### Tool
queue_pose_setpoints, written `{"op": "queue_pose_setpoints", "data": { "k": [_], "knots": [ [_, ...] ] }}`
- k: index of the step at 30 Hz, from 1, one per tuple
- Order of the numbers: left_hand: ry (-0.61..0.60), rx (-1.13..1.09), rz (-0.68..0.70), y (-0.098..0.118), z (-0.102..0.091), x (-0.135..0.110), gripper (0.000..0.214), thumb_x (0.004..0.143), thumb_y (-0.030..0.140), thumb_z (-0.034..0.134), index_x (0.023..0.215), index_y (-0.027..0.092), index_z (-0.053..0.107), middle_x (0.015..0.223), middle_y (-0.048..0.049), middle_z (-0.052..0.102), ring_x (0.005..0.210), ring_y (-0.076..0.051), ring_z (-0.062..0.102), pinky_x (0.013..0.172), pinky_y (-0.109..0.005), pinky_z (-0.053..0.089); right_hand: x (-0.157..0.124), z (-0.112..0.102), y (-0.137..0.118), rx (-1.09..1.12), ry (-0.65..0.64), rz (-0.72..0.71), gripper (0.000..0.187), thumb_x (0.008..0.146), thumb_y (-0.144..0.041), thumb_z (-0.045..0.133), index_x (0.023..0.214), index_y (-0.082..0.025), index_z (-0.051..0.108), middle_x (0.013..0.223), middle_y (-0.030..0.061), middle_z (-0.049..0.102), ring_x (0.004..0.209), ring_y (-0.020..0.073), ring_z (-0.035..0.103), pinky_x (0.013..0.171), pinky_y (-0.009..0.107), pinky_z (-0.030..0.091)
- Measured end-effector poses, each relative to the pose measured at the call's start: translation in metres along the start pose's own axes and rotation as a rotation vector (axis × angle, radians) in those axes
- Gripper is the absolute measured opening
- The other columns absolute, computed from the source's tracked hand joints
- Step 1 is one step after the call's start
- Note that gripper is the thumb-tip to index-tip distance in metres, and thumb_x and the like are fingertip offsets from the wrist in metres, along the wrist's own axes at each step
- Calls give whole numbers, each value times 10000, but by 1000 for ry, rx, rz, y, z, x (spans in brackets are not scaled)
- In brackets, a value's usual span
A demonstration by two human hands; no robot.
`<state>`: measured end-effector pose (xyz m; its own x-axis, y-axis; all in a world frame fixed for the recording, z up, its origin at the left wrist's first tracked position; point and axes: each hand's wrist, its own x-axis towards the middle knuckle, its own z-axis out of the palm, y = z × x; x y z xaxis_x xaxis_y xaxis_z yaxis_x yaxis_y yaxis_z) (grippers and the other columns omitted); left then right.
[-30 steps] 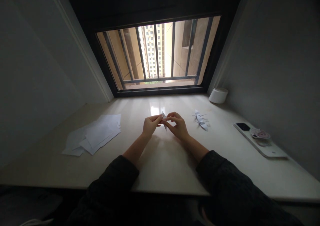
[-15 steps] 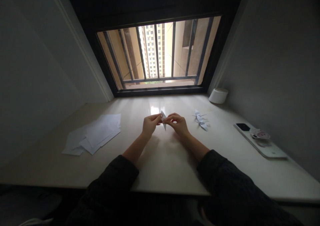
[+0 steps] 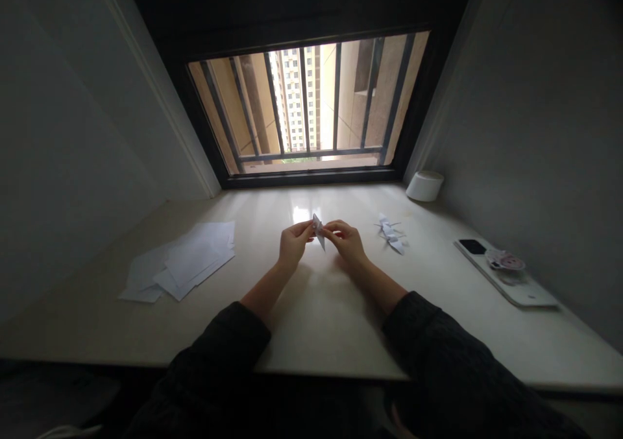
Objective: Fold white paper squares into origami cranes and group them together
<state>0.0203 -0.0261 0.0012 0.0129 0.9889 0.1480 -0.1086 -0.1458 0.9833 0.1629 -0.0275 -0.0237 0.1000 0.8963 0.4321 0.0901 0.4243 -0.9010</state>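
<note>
A small folded white paper (image 3: 320,235), pointed at its top and bottom, is held up between my two hands over the middle of the sill. My left hand (image 3: 294,240) pinches its left side with thumb and fingertips. From the right, my right hand (image 3: 346,238) grips the other side the same way, its fingers curled. The fingertips hide part of the folds. Off to the right of my hands, folded paper cranes (image 3: 390,233) lie close together on the surface.
Loose white paper sheets (image 3: 192,257) lie overlapping at the left. A phone (image 3: 506,273) with a round pig-like grip lies at the right. A white cylindrical object (image 3: 424,186) stands in the back right corner. Behind the white sill (image 3: 331,342) is a dark-framed window (image 3: 311,178).
The folded paper has turned slightly, its lower point shifting a little to the right. My fingers have moved a little on it; both hands still hold it.
</note>
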Motion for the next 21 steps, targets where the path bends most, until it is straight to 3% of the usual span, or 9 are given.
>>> {"op": "queue_pose_setpoints", "data": {
  "k": [9,21],
  "knots": [
    [-36,-5,0,0,2,-2,332,678,435,710,862,160,740,810,-71,725,730,-182,655,712,-329,511,-2,-1,-6,-19,91,62,306,635,-485,725,726,-193,715,738,51,705,656,171,617,568,276,435],
    [-61,5,-40,1,-1,-1,368,664,493,706,809,157,744,753,-64,712,697,-168,640,717,-321,501,-3,-3,-10,-112,93,26,277,634,-467,729,716,-203,738,678,40,699,571,145,569,531,270,408]
  ]
}}
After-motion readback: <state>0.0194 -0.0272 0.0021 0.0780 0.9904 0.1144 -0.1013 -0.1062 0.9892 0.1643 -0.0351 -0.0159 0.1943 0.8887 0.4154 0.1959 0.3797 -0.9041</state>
